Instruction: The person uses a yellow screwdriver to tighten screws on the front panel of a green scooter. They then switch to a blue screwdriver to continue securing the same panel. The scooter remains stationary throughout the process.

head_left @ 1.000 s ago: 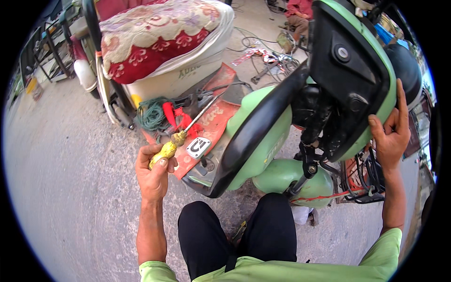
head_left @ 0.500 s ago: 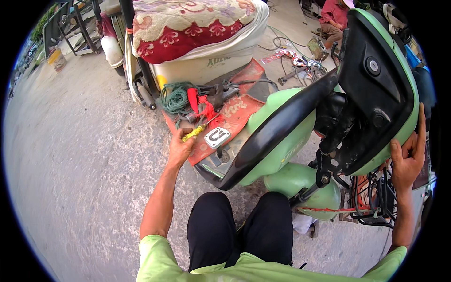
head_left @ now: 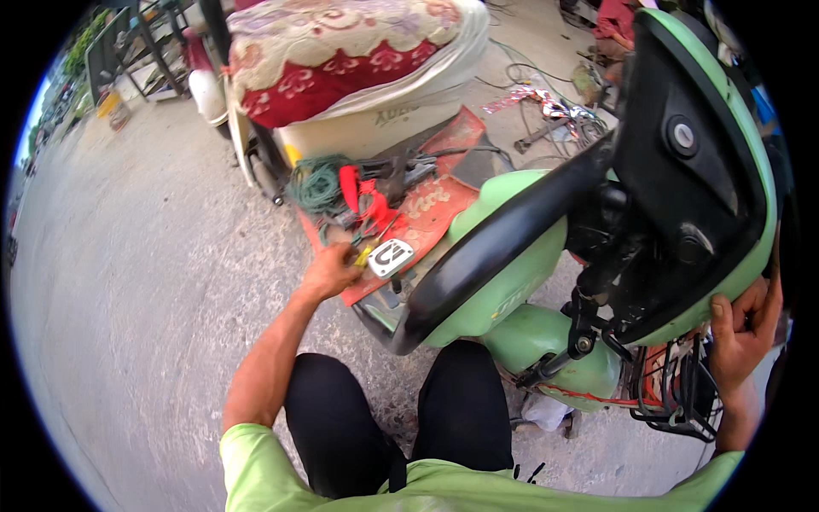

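Note:
My left hand (head_left: 331, 271) is over the edge of the scooter's footboard, its fingers closed at the yellow handle of a screwdriver (head_left: 364, 256). The shaft points up across the red floor mat (head_left: 439, 205), beside a square white-and-black plate (head_left: 391, 258). On the right, my right hand (head_left: 740, 337) grips the lower edge of the green and black front panel (head_left: 682, 196) of the scooter, thumb on the near side; its other fingers are partly hidden behind the edge. The panel has a round key lock and leans over the black fork parts.
Green cord (head_left: 317, 183) and a red tassel (head_left: 375, 209) lie on the footboard among tools. A patterned cloth (head_left: 341, 64) covers the seat. A green front mudguard (head_left: 554, 350) and black wire basket (head_left: 674, 392) are near my knees. Another person (head_left: 612, 34) sits at the back right.
My left hand has moved lower with the screwdriver, nearer the mat. My right hand keeps its hold on the panel. The view has shifted, and my knees appear farther left.

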A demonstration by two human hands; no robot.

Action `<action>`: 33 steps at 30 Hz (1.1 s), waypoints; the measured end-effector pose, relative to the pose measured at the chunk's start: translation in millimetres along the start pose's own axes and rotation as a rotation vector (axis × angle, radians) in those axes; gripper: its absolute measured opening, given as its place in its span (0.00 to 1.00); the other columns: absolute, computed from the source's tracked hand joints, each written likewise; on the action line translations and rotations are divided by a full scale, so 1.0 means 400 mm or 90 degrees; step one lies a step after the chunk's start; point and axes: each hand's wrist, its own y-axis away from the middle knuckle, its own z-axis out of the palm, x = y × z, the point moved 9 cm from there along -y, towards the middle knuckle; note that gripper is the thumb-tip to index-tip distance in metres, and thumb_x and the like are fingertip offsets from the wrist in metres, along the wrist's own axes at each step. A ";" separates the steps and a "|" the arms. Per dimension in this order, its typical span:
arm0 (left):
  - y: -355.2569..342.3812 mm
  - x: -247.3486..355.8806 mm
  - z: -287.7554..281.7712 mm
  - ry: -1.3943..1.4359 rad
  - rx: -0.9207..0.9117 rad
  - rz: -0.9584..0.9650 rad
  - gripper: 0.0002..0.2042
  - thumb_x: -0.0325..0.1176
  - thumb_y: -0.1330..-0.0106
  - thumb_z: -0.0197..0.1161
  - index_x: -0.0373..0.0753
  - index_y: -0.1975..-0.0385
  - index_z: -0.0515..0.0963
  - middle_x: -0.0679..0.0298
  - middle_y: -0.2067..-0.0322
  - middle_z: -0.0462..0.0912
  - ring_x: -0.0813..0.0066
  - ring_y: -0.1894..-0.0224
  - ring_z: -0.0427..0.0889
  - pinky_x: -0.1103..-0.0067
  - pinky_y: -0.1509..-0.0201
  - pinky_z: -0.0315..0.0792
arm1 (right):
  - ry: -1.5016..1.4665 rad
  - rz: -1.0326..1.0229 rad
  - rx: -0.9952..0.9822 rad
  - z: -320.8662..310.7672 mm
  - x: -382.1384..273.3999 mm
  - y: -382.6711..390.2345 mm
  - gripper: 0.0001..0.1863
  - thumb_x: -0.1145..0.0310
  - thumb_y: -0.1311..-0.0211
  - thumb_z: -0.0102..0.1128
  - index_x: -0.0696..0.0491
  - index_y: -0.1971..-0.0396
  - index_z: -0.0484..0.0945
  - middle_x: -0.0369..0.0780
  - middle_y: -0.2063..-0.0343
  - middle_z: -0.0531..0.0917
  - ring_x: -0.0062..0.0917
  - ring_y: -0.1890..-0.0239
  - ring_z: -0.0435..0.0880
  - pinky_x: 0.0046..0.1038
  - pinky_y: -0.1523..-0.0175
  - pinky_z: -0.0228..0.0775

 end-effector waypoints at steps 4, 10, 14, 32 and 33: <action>-0.023 0.072 -0.178 0.061 0.101 0.037 0.11 0.33 0.39 0.65 0.31 0.63 0.81 0.53 0.65 0.86 0.66 0.62 0.86 0.72 0.55 0.78 | -0.044 0.052 0.005 0.002 0.024 -0.009 0.53 0.65 0.46 0.75 0.69 0.29 0.49 0.25 0.87 0.62 0.09 0.84 0.59 0.14 0.78 0.49; 0.049 0.704 -0.453 0.270 0.337 0.503 0.11 0.20 0.43 0.63 0.31 0.60 0.79 0.55 0.61 0.83 0.65 0.57 0.80 0.71 0.48 0.73 | -0.055 -0.102 0.035 -0.014 -0.030 -0.045 0.53 0.70 0.56 0.79 0.73 0.33 0.57 0.28 0.91 0.60 0.13 0.90 0.63 0.18 0.80 0.56; 0.214 1.116 -0.430 0.076 0.379 0.992 0.17 0.33 0.40 0.70 0.32 0.53 0.78 0.51 0.53 0.81 0.54 0.49 0.79 0.65 0.41 0.70 | -0.039 -0.013 0.006 -0.019 -0.011 -0.027 0.52 0.67 0.54 0.79 0.68 0.31 0.57 0.29 0.91 0.59 0.14 0.89 0.61 0.19 0.78 0.56; 0.207 1.302 -0.344 0.121 0.321 1.190 0.22 0.26 0.53 0.70 0.38 0.53 0.79 0.63 0.53 0.80 0.63 0.48 0.78 0.64 0.41 0.67 | -0.163 0.528 0.076 0.013 0.120 0.108 0.36 0.38 0.29 0.47 0.62 0.50 0.76 0.42 0.58 0.81 0.23 0.57 0.76 0.29 0.49 0.70; 0.207 1.303 -0.344 0.124 0.319 1.192 0.22 0.26 0.52 0.70 0.38 0.54 0.79 0.63 0.53 0.80 0.63 0.48 0.78 0.64 0.41 0.67 | -0.192 0.500 0.090 0.021 0.126 0.096 0.37 0.37 0.30 0.46 0.62 0.49 0.76 0.42 0.58 0.81 0.23 0.57 0.76 0.29 0.49 0.70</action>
